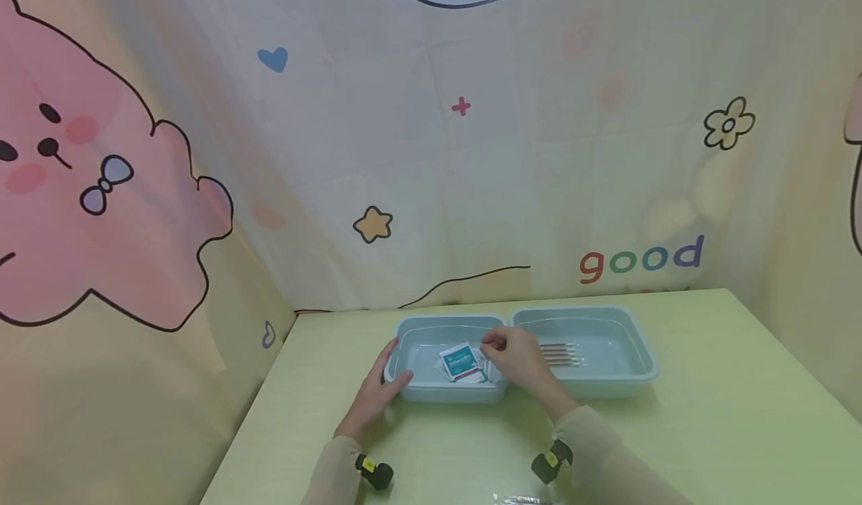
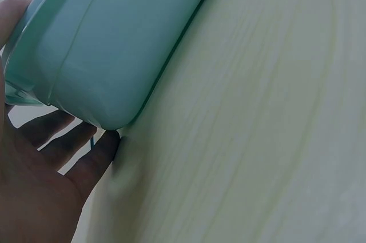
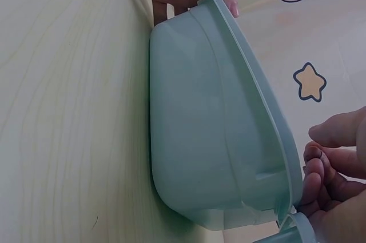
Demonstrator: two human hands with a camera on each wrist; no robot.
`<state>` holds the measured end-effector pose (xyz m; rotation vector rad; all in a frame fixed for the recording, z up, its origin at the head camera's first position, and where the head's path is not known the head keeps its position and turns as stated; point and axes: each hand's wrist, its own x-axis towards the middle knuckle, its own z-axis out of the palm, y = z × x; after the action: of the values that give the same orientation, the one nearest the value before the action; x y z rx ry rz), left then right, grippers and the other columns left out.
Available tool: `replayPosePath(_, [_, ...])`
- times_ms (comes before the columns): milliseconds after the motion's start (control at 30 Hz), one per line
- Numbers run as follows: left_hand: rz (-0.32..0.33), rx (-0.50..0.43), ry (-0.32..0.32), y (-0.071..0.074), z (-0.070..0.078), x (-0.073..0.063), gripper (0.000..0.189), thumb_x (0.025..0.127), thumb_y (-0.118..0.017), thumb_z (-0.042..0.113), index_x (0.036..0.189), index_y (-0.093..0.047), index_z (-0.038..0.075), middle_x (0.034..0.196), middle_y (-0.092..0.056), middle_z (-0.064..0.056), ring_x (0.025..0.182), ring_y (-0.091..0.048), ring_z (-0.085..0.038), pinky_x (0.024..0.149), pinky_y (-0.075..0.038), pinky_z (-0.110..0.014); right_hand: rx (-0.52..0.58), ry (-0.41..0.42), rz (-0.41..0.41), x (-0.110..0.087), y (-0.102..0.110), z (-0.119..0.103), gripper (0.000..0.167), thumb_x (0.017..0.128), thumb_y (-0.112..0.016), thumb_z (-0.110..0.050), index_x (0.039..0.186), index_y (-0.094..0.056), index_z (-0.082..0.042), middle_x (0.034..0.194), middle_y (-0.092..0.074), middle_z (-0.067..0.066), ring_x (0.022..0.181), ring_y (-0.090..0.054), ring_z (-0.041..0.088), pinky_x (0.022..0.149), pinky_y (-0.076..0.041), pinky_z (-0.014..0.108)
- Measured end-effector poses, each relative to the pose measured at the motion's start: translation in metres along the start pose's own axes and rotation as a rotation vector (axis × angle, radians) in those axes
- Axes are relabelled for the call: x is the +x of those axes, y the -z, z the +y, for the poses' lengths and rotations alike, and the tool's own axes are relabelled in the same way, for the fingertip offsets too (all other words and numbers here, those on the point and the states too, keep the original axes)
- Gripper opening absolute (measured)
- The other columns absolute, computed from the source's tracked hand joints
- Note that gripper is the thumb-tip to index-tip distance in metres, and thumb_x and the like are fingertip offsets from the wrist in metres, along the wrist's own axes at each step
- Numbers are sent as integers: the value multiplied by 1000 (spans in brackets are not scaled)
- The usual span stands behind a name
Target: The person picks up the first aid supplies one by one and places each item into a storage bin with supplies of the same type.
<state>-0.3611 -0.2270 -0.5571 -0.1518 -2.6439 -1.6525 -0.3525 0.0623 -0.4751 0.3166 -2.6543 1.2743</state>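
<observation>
Two pale blue plastic trays stand side by side. My left hand (image 1: 376, 391) holds the left tray (image 1: 451, 394) at its left end; the thumb lies over the rim and the fingers spread along the outer wall, as the left wrist view shows. Small flat sachets, one of them a teal-and-white sachet (image 1: 461, 361), lie overlapping inside this tray. My right hand (image 1: 518, 355) is over the edge where the trays meet. Its fingers are curled, with the thumb near the fingertips, and nothing shows between them in the right wrist view. Part of the right tray (image 1: 609, 387) is hidden behind it.
Several thin brown sticks with white tips (image 1: 562, 354) lie in a row in the right tray. At the near edge of the pale yellow table (image 1: 438, 445) a clear plastic wrapper (image 1: 521, 500) is partly in view. A printed cloth (image 1: 431, 153) hangs behind.
</observation>
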Motion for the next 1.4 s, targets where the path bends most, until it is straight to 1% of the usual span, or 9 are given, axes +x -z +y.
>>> replayPosePath(233, [7, 9, 2, -1, 3, -1, 70, 92, -64, 44, 150, -26, 46, 160, -28, -7, 146, -26, -38, 112, -22, -68, 1, 4, -4, 1, 1, 2, 9, 88, -71, -16, 93, -73, -10, 81, -68, -2, 74, -57, 12, 69, -51, 30])
replayPosePath(400, [9, 11, -7, -1, 5, -3, 69, 92, -64, 43, 150, -26, 45, 160, -28, -7, 146, -27, -38, 112, -23, -67, 23, 6, -18, 0, 3, 2, 9, 87, -71, -18, 92, -73, -11, 80, -67, -2, 75, -58, 12, 69, -52, 29])
replayPosePath(600, [8, -1, -6, -1, 3, -2, 69, 92, -64, 42, 150, -27, 45, 160, -28, -7, 146, -26, -38, 112, -22, -67, 49, 13, -35, -5, 7, 3, 13, 86, -73, -17, 95, -73, -9, 80, -65, -2, 76, -57, 12, 68, -50, 27])
replayPosePath(767, [7, -3, 3, -1, 2, 0, 69, 92, -64, 43, 150, -27, 46, 160, -27, -6, 147, -24, -38, 112, -20, -68, 48, 22, -42, -8, 12, 3, 12, 85, -74, -18, 94, -72, -11, 78, -63, -3, 74, -55, 11, 66, -48, 25])
replayPosePath(967, [1, 3, 8, -1, 5, 0, 69, 92, -64, 44, 150, -26, 45, 160, -27, -7, 146, -25, -38, 112, -21, -67, 62, 63, -76, -12, 17, 6, 12, 85, -74, -18, 95, -71, -12, 78, -63, -5, 72, -55, 10, 62, -48, 22])
replayPosePath(1033, [0, 2, 5, -1, 6, -1, 69, 92, -64, 44, 150, -26, 45, 160, -27, -7, 146, -25, -38, 112, -22, -67, 65, 88, -90, -14, 19, 8, 13, 85, -73, -18, 96, -71, -11, 79, -63, -4, 72, -55, 10, 62, -48, 22])
replayPosePath(1200, [3, 7, 5, -1, 6, -1, 69, 93, -63, 43, 151, -26, 44, 160, -26, -8, 146, -25, -39, 113, -21, -67, 60, 165, -159, -21, 26, 13, 19, 86, -73, -18, 101, -71, -6, 83, -65, -5, 75, -56, 10, 66, -49, 22])
replayPosePath(1300, [4, 12, 7, -1, 6, -2, 69, 93, -63, 42, 151, -26, 43, 161, -26, -8, 146, -24, -39, 113, -21, -67, 53, 195, -200, -25, 29, 14, 20, 86, -73, -21, 102, -71, -8, 85, -66, -6, 77, -58, 9, 69, -51, 21])
replayPosePath(1400, [3, 11, 10, -1, 7, -2, 70, 93, -63, 43, 151, -25, 44, 161, -26, -7, 146, -24, -38, 113, -21, -67, 52, 233, -227, -30, 32, 14, 20, 86, -73, -21, 101, -70, -9, 85, -66, -6, 77, -58, 7, 69, -52, 21])
